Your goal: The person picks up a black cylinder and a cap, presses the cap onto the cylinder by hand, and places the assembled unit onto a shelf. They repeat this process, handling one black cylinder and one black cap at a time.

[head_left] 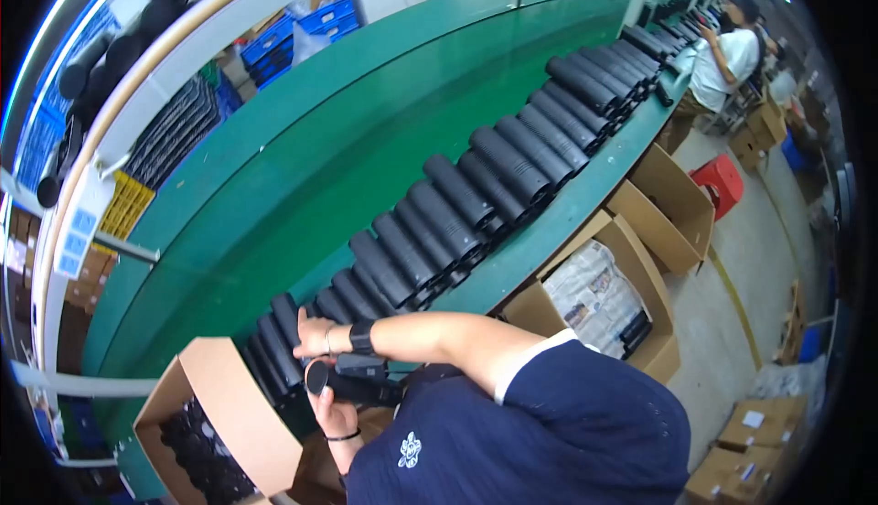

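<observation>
My left hand (pixel 335 416), with a dark band at the wrist, is closed round a black cylinder (pixel 366 390) near its round end. That cylinder lies close against my body. My right hand (pixel 315 333), wearing a black watch, reaches over it to the nearest end of a long row of black cylinders. Its index finger and thumb are spread, at the side of one black cylinder (pixel 285 315); whether they press on it I cannot tell. Stacked in layers, the rest of the row (pixel 448 217) runs along the green bench (pixel 512 272) toward the far right.
Beside my left hand stands an open carton (pixel 240 404) holding small black parts. To my right are open cartons, one with a newspaper-like sheet (pixel 599 295) inside. A red stool (pixel 718 185) stands farther off. A co-worker (pixel 727 57) sits along the bench. Blue crates (pixel 327 18) stand beyond it.
</observation>
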A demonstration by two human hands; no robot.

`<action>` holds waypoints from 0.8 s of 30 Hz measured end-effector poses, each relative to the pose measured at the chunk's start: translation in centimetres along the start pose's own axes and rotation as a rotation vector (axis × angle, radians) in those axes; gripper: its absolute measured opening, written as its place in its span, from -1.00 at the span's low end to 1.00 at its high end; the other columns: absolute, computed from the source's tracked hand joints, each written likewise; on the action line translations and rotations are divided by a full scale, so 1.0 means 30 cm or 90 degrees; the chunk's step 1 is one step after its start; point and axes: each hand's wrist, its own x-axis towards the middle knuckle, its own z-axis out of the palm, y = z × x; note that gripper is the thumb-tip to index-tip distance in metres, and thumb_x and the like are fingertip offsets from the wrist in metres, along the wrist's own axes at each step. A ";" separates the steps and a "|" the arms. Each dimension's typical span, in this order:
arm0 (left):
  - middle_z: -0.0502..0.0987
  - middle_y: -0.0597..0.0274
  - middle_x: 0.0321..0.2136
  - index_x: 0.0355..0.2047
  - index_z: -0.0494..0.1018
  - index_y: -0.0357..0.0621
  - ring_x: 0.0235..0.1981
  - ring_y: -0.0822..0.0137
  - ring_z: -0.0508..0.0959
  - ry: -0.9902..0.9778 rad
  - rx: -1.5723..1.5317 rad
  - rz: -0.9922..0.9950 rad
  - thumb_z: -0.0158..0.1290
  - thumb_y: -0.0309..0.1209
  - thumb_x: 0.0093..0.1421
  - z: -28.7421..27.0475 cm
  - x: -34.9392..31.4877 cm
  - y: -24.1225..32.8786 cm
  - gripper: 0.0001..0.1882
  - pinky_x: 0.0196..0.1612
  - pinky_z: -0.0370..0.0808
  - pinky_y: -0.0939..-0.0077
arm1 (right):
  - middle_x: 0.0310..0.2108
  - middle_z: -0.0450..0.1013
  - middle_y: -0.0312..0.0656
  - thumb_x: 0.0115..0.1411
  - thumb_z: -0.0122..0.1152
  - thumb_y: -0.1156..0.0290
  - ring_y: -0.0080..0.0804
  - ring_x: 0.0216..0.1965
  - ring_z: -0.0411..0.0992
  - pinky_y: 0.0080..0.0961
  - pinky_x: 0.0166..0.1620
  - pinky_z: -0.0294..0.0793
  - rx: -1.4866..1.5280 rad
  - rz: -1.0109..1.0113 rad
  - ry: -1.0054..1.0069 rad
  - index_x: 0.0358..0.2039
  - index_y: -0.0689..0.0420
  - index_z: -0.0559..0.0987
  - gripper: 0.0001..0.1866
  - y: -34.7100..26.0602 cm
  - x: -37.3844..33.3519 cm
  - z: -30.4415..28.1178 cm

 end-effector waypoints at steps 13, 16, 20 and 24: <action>0.44 0.01 -0.14 0.09 0.28 -0.23 -0.12 0.12 0.49 -0.136 -0.021 -0.014 0.19 -0.12 0.06 0.017 0.039 0.020 -0.33 0.03 0.42 0.22 | -0.23 0.48 0.11 0.05 0.33 0.34 -0.24 -0.23 0.51 -0.34 -0.23 0.52 0.428 -0.187 0.091 0.21 0.34 0.08 -0.17 0.052 -0.282 -0.282; 0.44 0.02 -0.18 0.07 0.29 -0.22 -0.14 0.13 0.49 -0.141 0.002 -0.035 0.21 -0.13 0.04 0.105 0.078 0.001 -0.33 0.00 0.45 0.24 | -0.09 0.40 0.10 0.05 0.34 0.37 -0.32 -0.12 0.44 -0.38 -0.09 0.50 0.367 -0.205 0.177 0.26 0.28 0.09 -0.16 0.119 -0.560 -0.640; 0.44 0.05 -0.18 0.05 0.29 -0.21 -0.15 0.14 0.49 -0.153 0.007 -0.049 0.22 -0.14 0.01 0.227 0.116 -0.050 -0.34 -0.01 0.45 0.25 | 0.31 0.14 -0.08 -0.02 0.43 0.29 -0.29 0.27 0.17 -0.30 0.28 0.21 0.098 -0.214 0.478 0.33 0.18 0.15 -0.06 0.226 -0.937 -1.109; 0.45 0.06 -0.18 0.04 0.30 -0.21 -0.15 0.15 0.50 -0.154 0.037 -0.054 0.24 -0.15 -0.01 0.297 0.150 -0.117 -0.34 -0.01 0.46 0.26 | 0.19 0.29 -0.14 -0.05 0.43 0.44 -0.39 0.12 0.32 -0.42 0.12 0.35 -0.021 -0.173 0.787 0.30 0.14 0.24 -0.13 0.420 -1.270 -1.557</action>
